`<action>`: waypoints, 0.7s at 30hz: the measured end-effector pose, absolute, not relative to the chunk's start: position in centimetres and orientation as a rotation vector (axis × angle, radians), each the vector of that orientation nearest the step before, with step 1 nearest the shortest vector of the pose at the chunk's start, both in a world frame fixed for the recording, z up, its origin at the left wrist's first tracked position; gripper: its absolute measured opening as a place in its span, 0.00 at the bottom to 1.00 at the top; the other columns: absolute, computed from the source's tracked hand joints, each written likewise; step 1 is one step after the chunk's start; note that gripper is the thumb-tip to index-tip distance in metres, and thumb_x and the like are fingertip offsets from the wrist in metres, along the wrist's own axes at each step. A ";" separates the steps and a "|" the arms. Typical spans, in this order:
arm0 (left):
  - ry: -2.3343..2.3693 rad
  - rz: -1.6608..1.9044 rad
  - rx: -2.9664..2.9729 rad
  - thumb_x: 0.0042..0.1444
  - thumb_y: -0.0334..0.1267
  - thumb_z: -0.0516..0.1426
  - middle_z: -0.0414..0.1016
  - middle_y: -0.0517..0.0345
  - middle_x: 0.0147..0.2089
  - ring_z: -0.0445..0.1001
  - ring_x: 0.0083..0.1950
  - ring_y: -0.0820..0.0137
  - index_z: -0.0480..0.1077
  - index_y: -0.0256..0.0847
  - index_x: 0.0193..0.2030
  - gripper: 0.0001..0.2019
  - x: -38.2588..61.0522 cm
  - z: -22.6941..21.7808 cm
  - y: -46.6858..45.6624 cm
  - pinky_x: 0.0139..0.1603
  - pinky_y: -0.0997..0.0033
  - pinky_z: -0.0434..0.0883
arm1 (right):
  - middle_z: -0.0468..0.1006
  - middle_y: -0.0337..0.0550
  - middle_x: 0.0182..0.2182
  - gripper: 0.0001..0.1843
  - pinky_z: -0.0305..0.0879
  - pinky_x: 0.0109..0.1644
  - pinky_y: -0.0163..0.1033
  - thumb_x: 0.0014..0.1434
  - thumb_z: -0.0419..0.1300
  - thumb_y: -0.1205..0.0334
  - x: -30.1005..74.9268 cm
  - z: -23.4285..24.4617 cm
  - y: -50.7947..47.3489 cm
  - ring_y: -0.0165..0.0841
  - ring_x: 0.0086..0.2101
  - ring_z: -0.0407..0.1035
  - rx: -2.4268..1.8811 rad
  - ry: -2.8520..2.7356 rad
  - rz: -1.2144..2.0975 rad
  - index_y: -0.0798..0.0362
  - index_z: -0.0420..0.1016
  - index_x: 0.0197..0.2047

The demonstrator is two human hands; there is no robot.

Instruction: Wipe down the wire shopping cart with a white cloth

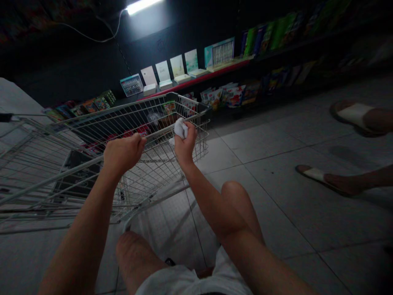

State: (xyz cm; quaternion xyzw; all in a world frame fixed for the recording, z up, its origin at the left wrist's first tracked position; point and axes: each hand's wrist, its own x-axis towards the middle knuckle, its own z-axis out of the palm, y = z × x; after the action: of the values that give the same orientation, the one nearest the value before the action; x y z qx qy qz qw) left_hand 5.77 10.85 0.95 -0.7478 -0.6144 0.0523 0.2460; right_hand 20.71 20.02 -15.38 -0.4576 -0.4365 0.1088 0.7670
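Note:
A wire shopping cart (153, 164) stands before me, its near top rail slanting across the view. My left hand (123, 152) is closed around that rail. Farther along the same side, my right hand (186, 141) is closed on a crumpled white cloth (180, 128), pressed against the rail near the cart's far corner. The cloth bulges out above my thumb; the rest of it is hidden by my fingers. Behind the wires I see a clear plastic item (154, 116), though I cannot tell whether it lies inside the cart.
Behind the cart runs a dark shelf with a red edge (184, 85), bearing books and boxed sets. Bagged snacks (235, 96) fill the lower shelf. At right, another person's sandalled feet (322, 176) stand on the tiled floor (264, 184). A lit tube lamp (144, 5) hangs above.

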 end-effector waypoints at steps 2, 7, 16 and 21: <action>-1.656 0.151 -2.043 0.67 0.53 0.35 0.81 0.44 0.41 0.80 0.42 0.50 0.72 0.40 0.47 0.29 5.4 0.9 10.7 0.36 0.61 0.68 | 0.63 0.49 0.50 0.23 0.63 0.58 0.51 0.56 0.53 0.71 20.7 -14.2 19.6 0.38 0.52 0.60 -0.987 -1.072 0.115 0.49 0.66 0.55; -1.637 0.183 -2.028 0.67 0.53 0.35 0.81 0.45 0.40 0.80 0.41 0.52 0.71 0.40 0.46 0.28 4.5 1.1 10.2 0.35 0.63 0.66 | 0.63 0.48 0.48 0.18 0.63 0.57 0.50 0.54 0.58 0.70 21.6 -21.8 17.0 0.40 0.50 0.59 -1.004 -1.467 -0.152 0.48 0.75 0.48; -1.630 0.254 -2.020 0.68 0.53 0.36 0.81 0.46 0.38 0.80 0.40 0.54 0.72 0.41 0.46 0.28 2.8 1.5 9.2 0.34 0.64 0.64 | 0.64 0.46 0.51 0.30 0.60 0.62 0.51 0.42 0.54 0.77 21.6 -33.5 12.7 0.39 0.55 0.58 -1.204 -1.438 0.323 0.47 0.77 0.48; -1.627 0.275 -2.013 0.68 0.54 0.36 0.81 0.48 0.39 0.80 0.40 0.55 0.72 0.42 0.47 0.27 1.9 1.5 8.6 0.34 0.65 0.64 | 0.69 0.45 0.45 0.23 0.58 0.65 0.50 0.37 0.56 0.73 22.0 -35.3 10.7 0.39 0.52 0.63 -1.278 -0.981 0.712 0.51 0.78 0.39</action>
State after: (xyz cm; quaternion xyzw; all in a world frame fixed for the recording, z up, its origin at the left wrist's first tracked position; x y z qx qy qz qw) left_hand 1.92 8.64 1.48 -0.7455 -0.6026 0.1019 0.2659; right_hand 21.98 10.68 -35.33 -0.5596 -0.4296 0.3119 0.6364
